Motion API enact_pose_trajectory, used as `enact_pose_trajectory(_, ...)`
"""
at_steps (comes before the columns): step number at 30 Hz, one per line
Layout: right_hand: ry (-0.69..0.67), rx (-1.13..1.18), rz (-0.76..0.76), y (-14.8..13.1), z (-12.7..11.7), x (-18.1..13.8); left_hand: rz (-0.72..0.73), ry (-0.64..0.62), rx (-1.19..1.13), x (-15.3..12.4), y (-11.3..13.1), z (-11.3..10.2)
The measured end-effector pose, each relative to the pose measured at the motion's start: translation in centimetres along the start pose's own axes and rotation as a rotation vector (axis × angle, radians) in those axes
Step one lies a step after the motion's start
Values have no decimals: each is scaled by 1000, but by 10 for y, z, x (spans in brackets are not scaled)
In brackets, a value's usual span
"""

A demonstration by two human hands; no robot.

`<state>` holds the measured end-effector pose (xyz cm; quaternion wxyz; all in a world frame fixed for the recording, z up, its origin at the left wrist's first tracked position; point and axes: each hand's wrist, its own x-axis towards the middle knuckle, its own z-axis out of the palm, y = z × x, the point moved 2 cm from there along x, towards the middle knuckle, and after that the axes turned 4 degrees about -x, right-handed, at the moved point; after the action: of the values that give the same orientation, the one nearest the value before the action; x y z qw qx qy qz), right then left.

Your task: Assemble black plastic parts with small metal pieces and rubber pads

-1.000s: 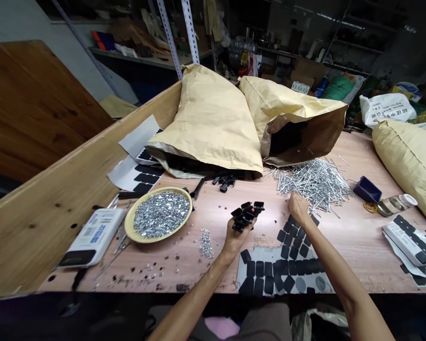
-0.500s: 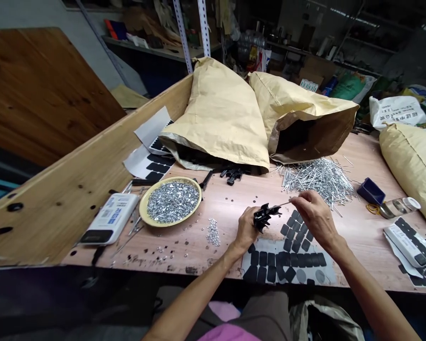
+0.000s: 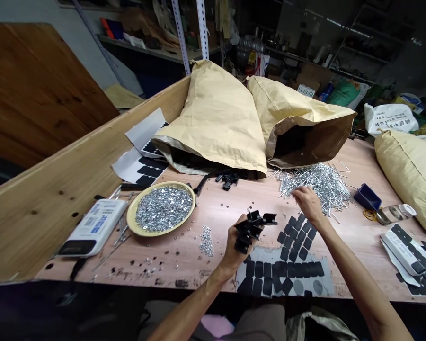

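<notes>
My left hand (image 3: 236,244) is closed around a cluster of black plastic clips (image 3: 252,226), held up just above the table near its front edge. My right hand (image 3: 307,201) reaches to the near edge of the heap of thin silver metal pins (image 3: 315,180), fingers curled down among them; whether a pin is pinched there is hidden. Below both hands lies a sheet of black adhesive pads (image 3: 287,267).
A yellow dish of silver washers (image 3: 161,208) sits left, loose washers (image 3: 206,241) beside it, a white digital scale (image 3: 92,227) farther left. Two tan paper sacks (image 3: 220,118) lie at the back, another sack (image 3: 408,170) at right. A blue tray (image 3: 367,196) and more pad sheets (image 3: 412,248) lie right.
Half a second ago my right hand held a pin against the clips in my left hand; it has since moved back to the pin heap. My left hand has raised the clips slightly.
</notes>
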<state>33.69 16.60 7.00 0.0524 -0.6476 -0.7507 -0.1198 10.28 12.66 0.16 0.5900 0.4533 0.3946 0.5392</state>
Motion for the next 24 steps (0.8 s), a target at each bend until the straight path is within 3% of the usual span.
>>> enact_pose_trajectory(3, -194, -144, -67, -6, 36, 14, -4, -10, 20, 1, 0, 1)
enact_pose_trajectory(6, -299, -175, -117, -16, 54, 26, 18, -38, 86, 4, 5, 1)
enact_pose_trajectory(9, -305, -124, -139, -19, 60, 35, -14, -68, 121, 8, 11, 1)
enact_pose_trajectory(12, -265, -72, -134, -17, 58, 38, -141, -71, 44, 12, 12, 1)
enact_pose_trajectory(14, -133, 96, -34, -18, 47, 34, -243, -30, -12, 14, 11, 0)
enact_pose_trajectory(18, 287, 835, 244, -34, 3, 10, -300, -8, -34, 17, 7, 1)
enact_pose_trajectory(21, 368, 1151, 286, -60, -33, -12, -293, -22, -62, 16, 7, 5)
enact_pose_trajectory(24, 362, 1240, 289, -81, -50, -27, -325, -59, -91, 13, 11, 10)
